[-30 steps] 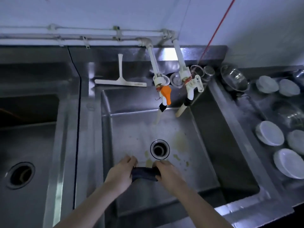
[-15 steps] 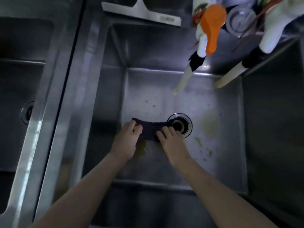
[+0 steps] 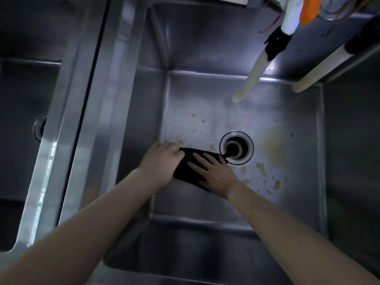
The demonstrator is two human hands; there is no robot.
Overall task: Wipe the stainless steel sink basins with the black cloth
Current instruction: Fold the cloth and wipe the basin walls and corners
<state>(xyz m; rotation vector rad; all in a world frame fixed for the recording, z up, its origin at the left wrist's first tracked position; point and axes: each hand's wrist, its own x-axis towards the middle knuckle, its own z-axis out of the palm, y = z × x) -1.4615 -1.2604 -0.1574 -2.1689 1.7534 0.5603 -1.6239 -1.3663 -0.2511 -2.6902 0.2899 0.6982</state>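
Two bare arms reach down into a deep steel sink basin (image 3: 205,204). The black cloth (image 3: 190,171) lies flat on the floor of this basin, just left of the round drain (image 3: 236,148). One corner of the cloth touches the drain's shiny ring.

The left hand (image 3: 159,162) is at the left end of the cloth. Its fingers (image 3: 171,149) are bent and close together, and they hold the cloth's edge. This hand looks a bit blurry.

The right hand (image 3: 217,176) lies on top of the cloth. Its fingers (image 3: 197,165) are straight and spread apart, and they press the cloth down onto the steel.

Yellow-green stains (image 3: 273,151) mark the basin floor to the right of the drain. Small spots (image 3: 261,168) of the same colour sit below it, and a few more lie above the cloth.

A white tap (image 3: 291,15) with an orange handle (image 3: 309,9) hangs over the far right corner. A pale hose (image 3: 251,81) comes down from it with a black band (image 3: 276,43) round its top. A second pale hose (image 3: 320,69) hangs beside it, further right.

A wide steel rim (image 3: 88,99) runs down the left side. Past it is a second basin (image 3: 22,89), dark, with its own drain (image 3: 40,126) half hidden at the edge.
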